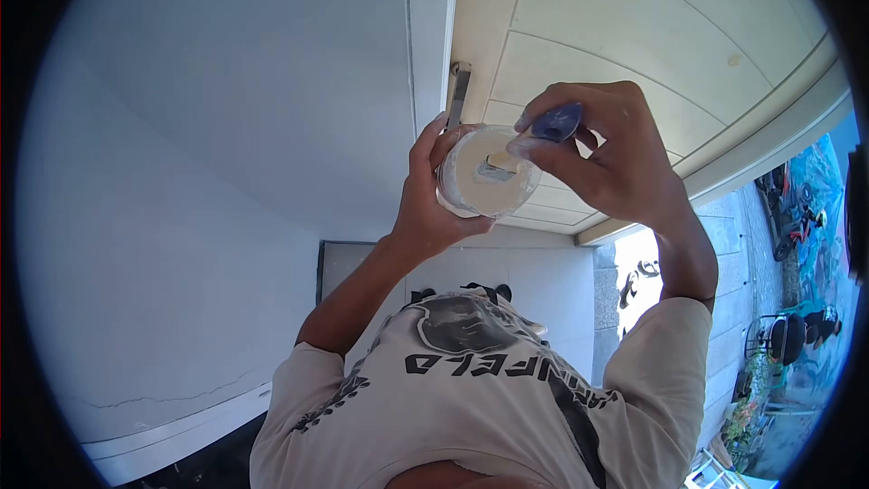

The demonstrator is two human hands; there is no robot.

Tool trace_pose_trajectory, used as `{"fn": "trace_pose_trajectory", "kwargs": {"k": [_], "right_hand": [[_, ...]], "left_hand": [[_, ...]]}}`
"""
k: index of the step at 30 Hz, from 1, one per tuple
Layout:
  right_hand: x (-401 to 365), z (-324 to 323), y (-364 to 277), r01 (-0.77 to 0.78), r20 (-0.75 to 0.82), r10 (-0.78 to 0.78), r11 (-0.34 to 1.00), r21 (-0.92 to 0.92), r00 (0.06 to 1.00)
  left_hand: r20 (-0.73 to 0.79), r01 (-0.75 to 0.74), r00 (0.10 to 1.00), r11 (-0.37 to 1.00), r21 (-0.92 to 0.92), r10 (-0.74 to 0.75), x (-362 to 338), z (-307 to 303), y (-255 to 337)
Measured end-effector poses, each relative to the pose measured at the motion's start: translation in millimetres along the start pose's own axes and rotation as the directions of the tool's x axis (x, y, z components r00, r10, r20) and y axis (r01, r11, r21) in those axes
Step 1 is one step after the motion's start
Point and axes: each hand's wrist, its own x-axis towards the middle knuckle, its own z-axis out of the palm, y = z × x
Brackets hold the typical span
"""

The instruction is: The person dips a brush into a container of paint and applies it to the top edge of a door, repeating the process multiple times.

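A round white tub (462,186) of cream-coloured paste (475,154) is held up in front of my chest. My left hand (430,190) wraps round the tub's side, thumb near its lower edge. Pinched in my right hand (611,149) is a tool with a blue handle (557,123), perhaps a brush or scraper. The tool's lower end reaches into the paste near the middle of the tub. My right fingertips look smeared with pale material.
A metal door handle (461,91) juts from the cream panelled door (588,63) just behind the tub. A pale wall (226,109) rises on the left. At the right, an opening shows paving, a chair (769,337), plants (740,421) and a motorbike (792,226).
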Motion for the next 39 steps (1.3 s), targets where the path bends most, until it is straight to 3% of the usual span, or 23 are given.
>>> {"fn": "trace_pose_trajectory", "kwargs": {"k": [2,5,12,15,17,18,20,21,23,24,26,29,31,35,37,39], "right_hand": [[0,9,7,-0.035,0.13,0.05,0.992,-0.117,0.99],[-5,27,22,0.068,0.1,-0.052,0.984,-0.166,0.994],[-8,35,28,0.07,0.157,-0.036,0.973,-0.219,0.987],[-9,33,28,0.046,0.067,-0.036,0.986,-0.16,0.997],[-10,28,27,-0.093,-0.011,0.092,0.991,-0.101,0.996],[-10,24,25,-0.09,-0.012,0.09,0.99,-0.104,0.996],[-12,17,20,-0.257,0.017,0.257,0.966,-0.014,0.966],[-14,19,23,-0.254,0.003,0.255,0.967,-0.029,0.967],[-22,25,34,-0.053,-0.075,0.049,0.997,-0.056,0.996],[-25,22,29,-0.029,-0.073,0.023,0.996,-0.084,0.997],[-31,12,25,-0.093,0.044,0.094,0.995,-0.017,0.995],[-42,6,24,-0.019,-0.034,0.014,0.99,-0.141,0.999],[-48,-6,26,-0.078,0.023,0.08,0.993,-0.089,0.997],[-70,-25,31,-0.09,-0.095,0.073,0.978,-0.188,0.993],[-83,-37,34,-0.204,-0.156,0.189,0.975,-0.083,0.969],[-96,-50,40,-0.213,-0.155,0.201,0.975,-0.067,0.967]], "left_hand": [[-0.001,-0.024,1.0,0.999,0.025,0.024,0,-1,-3],[-0.007,-0.039,0.999,0.999,0.033,0.039,-1,0,-9],[-0.011,-0.047,0.999,0.999,-0.019,0.047,0,-1,-15],[-0.027,-0.017,1.0,1.0,-0.013,0.016,-3,-1,-20],[-0.037,-0.011,0.999,1.0,0.013,0.012,-4,-1,-23],[-0.038,-0.015,0.999,1.0,0.013,0.015,-4,-1,-24],[-0.043,0.036,0.998,0.998,0.054,-0.034,-4,-1,-23],[-0.038,0.017,0.999,0.999,0.047,-0.016,-5,0,-23],[-0.036,0.097,0.995,0.995,-0.009,-0.097,-4,4,-23],[-0.028,0.113,0.993,0.994,-0.005,-0.113,-2,7,-22],[-0.02,0.13,0.991,0.989,-0.063,-0.132,-1,15,-22],[-0.008,0.128,0.991,0.979,-0.16,-0.131,7,32,-21],[0.016,0.093,0.996,0.968,-0.235,-0.092,15,45,-23],[0.082,0.033,0.997,0.975,-0.218,-0.015,28,68,-32],[0.148,0.076,0.988,0.983,-0.169,-0.051,35,80,-30],[0.166,0.054,0.986,0.987,-0.15,-0.029,42,95,-31]]}}
